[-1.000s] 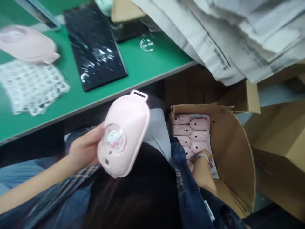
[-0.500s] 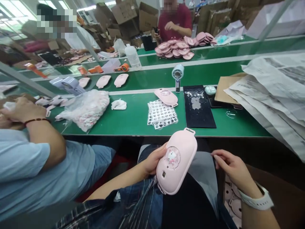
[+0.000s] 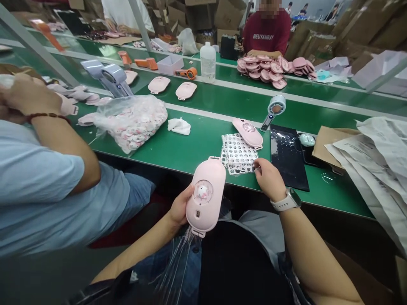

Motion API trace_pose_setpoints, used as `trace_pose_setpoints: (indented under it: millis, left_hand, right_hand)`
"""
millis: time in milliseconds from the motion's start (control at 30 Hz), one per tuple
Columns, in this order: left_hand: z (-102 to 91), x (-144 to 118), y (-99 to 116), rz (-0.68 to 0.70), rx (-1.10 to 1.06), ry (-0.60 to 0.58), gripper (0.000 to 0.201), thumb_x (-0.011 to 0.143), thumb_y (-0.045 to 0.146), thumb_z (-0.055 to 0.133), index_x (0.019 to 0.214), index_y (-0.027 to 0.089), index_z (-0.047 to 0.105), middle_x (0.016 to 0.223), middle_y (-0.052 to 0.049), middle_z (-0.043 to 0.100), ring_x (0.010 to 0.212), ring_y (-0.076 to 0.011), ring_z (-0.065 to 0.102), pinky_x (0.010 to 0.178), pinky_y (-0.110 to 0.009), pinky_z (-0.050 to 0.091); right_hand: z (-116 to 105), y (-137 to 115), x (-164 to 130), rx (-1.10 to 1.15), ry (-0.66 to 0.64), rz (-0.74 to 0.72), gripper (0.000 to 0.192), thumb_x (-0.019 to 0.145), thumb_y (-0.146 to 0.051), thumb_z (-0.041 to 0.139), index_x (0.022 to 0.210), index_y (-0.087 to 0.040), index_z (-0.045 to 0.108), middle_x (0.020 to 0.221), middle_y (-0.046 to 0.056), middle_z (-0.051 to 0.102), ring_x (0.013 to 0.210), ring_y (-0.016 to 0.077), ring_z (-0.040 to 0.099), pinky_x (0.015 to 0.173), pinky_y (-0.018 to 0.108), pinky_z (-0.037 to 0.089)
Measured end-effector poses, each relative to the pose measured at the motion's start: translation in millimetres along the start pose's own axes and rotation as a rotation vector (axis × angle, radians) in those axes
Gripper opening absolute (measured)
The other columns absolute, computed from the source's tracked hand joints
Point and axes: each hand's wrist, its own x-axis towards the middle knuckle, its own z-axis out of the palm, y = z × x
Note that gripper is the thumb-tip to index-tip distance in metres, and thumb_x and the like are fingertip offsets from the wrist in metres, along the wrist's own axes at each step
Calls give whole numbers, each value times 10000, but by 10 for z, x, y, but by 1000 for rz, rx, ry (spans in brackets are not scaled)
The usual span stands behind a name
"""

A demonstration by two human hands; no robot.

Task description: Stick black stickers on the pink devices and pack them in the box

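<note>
Left hand (image 3: 179, 208) grasps one pink case (image 3: 206, 195); right hand (image 3: 269, 180) pinches one sticker sheet (image 3: 238, 153). One clear bag (image 3: 132, 120) holds many small pink-white pieces.

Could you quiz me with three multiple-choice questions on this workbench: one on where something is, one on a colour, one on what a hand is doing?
1. Where does the sticker sheet lie?
A. On the green table's near edge
B. In a box
C. On the person's lap

2. What colour is the case in the left hand?
A. Blue
B. Pink
C. Black

3. What is the right hand doing?
A. Resting on the lap
B. Holding a bottle
C. Touching the sticker sheet's corner

Answers: 1 A, it lies flat near the table edge. 2 B, its shell is pale pink. 3 C, the fingertips meet the sheet.
</note>
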Motion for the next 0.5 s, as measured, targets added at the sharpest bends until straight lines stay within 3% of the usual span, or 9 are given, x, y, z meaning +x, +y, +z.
trace_pose_setpoints:
  millis: [267,500]
  left_hand:
    - [259,170,-6,159,51,11,531,745,386,884,1182,166,677,1114,-83,789,960,-236,751,887,-324,601]
    - [380,237,12,231,91,121,523,763,400,862,1178,176,635,1101,-71,770,973,-239,733,893,-354,578]
  right_hand:
    - [-18,-36,206,-164,-198,-76,355,819,65,409,1048,-134,595,985,171,645,860,281,605,757,358,456]
    - [-79,33,301,-109,-239,-62,306,729,17,530,957,-188,531,874,94,629,809,251,611,722,327,453]
